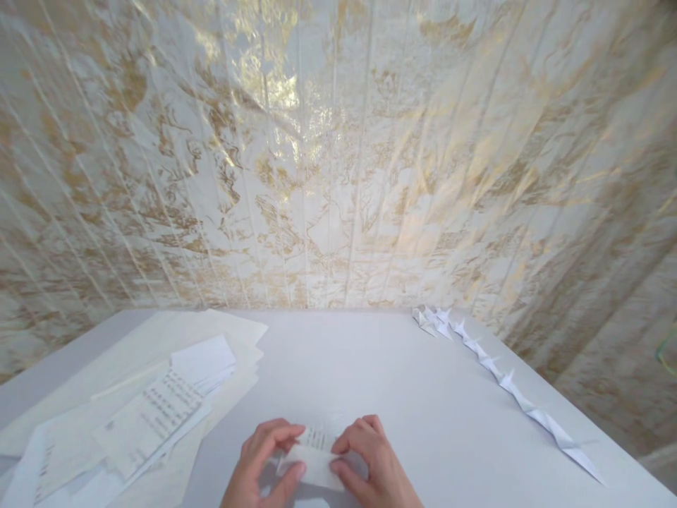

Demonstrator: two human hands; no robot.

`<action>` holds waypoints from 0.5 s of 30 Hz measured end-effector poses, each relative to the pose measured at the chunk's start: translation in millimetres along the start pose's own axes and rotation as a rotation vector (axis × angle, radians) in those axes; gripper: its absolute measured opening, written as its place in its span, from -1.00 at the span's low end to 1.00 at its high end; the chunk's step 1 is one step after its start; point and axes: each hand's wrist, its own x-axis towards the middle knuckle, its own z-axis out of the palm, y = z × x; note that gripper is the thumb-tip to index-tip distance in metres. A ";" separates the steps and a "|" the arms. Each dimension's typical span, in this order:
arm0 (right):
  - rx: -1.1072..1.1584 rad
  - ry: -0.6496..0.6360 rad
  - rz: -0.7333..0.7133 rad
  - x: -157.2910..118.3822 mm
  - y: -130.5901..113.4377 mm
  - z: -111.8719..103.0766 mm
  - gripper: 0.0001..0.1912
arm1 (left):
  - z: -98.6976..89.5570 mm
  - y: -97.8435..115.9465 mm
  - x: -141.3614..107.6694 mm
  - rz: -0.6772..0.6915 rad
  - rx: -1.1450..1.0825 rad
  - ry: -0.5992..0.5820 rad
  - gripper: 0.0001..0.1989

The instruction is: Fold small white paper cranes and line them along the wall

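Note:
Near the front edge of the table, a small piece of paper [313, 466] with dark printed marks on its far part is held between both hands, its near part folded over and blank. My left hand [269, 458] grips the paper's left side, thumb on the near flap and fingers at the far edge. On the opposite side, my right hand [367, 455] pinches it with thumb and curled fingers. The paper's underside is hidden. A scrap of white paper shows at the bottom edge between my wrists.
Loose sheets [227, 331] lie piled on the left of the white table [338, 367], a printed page [159, 416] among them. Along the right edge runs a row of several folded white paper figures [491, 365]. A white-and-gold patterned curtain [328, 176] hangs behind the table.

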 end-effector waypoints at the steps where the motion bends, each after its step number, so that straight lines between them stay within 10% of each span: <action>1: 0.107 0.007 0.067 -0.8 -1.7 0.2 -0.94 | -2.6 3.2 0.3 -0.049 -0.073 -0.015 -0.61; 8: 0.878 -0.011 0.304 -4.9 -6.4 9.0 -0.54 | -10.3 25.9 2.6 -0.390 -0.540 -0.227 -0.51; 15: 0.738 -0.010 0.209 -9.7 -14.2 0.8 -0.55 | -5.0 30.4 3.6 -0.655 -1.025 -0.349 -0.56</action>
